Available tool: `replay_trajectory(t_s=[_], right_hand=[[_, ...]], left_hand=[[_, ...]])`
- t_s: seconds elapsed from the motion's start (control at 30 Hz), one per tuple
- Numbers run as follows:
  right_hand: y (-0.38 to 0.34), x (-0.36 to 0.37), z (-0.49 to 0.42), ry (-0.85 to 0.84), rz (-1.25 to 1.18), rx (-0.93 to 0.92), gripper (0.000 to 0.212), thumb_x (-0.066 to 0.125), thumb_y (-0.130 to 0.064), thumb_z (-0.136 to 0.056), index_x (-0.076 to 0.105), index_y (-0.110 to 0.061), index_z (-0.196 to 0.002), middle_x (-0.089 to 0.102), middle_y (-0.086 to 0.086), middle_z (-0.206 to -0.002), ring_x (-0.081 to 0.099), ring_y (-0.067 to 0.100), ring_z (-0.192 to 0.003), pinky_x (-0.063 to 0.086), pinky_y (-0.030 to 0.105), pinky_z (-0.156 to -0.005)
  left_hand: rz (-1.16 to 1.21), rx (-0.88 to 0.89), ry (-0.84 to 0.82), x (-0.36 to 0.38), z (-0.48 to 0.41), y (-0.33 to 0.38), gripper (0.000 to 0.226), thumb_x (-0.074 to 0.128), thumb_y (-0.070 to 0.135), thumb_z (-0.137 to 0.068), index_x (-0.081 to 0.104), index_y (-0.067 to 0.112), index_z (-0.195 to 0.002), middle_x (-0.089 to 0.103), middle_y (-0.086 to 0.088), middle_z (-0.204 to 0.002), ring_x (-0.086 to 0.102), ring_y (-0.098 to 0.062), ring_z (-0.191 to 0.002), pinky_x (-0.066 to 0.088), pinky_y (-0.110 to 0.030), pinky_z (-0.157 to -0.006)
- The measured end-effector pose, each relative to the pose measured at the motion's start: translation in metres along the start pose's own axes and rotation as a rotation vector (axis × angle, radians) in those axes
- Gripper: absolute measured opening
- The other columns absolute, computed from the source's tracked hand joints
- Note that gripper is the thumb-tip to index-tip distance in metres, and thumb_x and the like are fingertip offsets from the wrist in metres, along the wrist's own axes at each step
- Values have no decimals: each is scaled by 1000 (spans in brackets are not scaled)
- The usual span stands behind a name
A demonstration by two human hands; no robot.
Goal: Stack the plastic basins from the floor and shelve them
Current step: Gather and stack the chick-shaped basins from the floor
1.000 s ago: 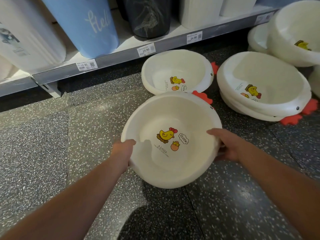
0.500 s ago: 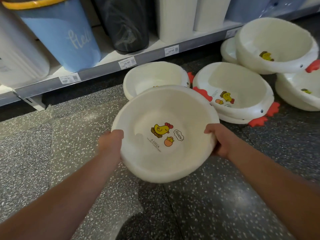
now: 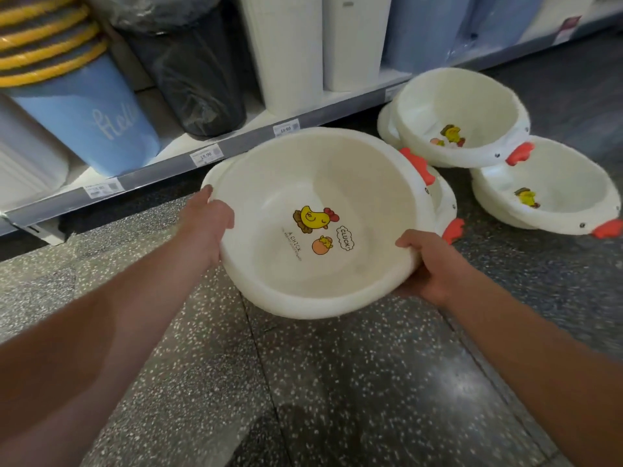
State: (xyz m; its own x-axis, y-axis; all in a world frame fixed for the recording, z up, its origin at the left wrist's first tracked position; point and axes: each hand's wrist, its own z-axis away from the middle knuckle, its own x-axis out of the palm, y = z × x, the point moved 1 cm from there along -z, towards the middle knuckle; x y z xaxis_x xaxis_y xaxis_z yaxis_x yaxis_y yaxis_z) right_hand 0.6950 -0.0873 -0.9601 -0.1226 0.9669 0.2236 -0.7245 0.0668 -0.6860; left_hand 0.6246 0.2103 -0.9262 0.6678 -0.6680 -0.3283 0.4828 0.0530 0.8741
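Holding an empty white basin (image 3: 313,264) by its rim, left hand (image 3: 205,227) and right hand (image 3: 431,264) grip opposite sides.

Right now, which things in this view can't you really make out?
- Basin stack on the floor: mostly hidden behind the held basin; how many are nested is unclear.
- Price tags: small and blurred, figures unsure.
- Left fingers and right fingers: they curl under the rim, so the tips are hidden.
- Blue bin: lettering cut off by its curve.
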Motion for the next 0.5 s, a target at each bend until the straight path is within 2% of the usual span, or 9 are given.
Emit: replay_trajectory(t_s=[0.07,0.13,0.23,0.3,0.4,0.47,0.5], right_hand=[[-19,-15,6,-29,14,8,32,67,-20,-77,57,-23,-108,63,11,-110,62,34,-97,54,57,-75],[-38,-27,10,-36,-14,14,30,71,-34,-78,58,-25,-103,64,10,-107,62,33,-96,55,56,-71],[-58,-39,12,-85,-33,34,37,69,-40,-79,57,-24,-111,68,8,-108,65,31,-97,56,48,-68],[-68,-41,8,-102,-39,24,29,66,-35,-82,57,-25,-107,69,7,-106,66,28,-95,56,41,-61],[-74,-42,-9,-78,-38,3,35,65,-28,-82,56,-24,-116,67,7,-113,64,27,-102,56,44,-73],[-74,-41,-22,-53,-68,9,33,63,-25,-83,57,-22,-115,65,9,-118,63,29,-105,55,48,-80],[-74,-39,-28,-49,-88,14,30,62,-23,-83,58,-21,-113,65,11,-119,62,31,-105,56,47,-77]], left_hand=[[-6,11,25,10,8,13,81,42,-5,-57,49,22,-132,50,-15,-134,51,-38,-114,48,-43,-86],[-7,22,35,19,17,28,75,42,-8,-61,53,20,-129,57,-14,-119,54,-33,-98,46,-31,-70],[-41,15,113,28,30,48,42,48,-6,-64,61,7,-102,56,-12,-82,51,-28,-75,40,-26,-62],[-49,-18,142,35,31,63,28,54,-1,-61,57,2,-88,50,-12,-71,47,-26,-65,38,-28,-61],[7,-36,75,48,13,78,35,52,8,-43,54,4,-78,51,-16,-81,49,-26,-72,38,-35,-68],[26,-14,-15,58,-9,83,41,52,9,-41,55,6,-82,52,-17,-87,50,-27,-77,38,-35,-69],[36,3,-52,63,-20,86,41,53,8,-44,56,7,-85,53,-17,-88,50,-27,-78,39,-34,-69]])
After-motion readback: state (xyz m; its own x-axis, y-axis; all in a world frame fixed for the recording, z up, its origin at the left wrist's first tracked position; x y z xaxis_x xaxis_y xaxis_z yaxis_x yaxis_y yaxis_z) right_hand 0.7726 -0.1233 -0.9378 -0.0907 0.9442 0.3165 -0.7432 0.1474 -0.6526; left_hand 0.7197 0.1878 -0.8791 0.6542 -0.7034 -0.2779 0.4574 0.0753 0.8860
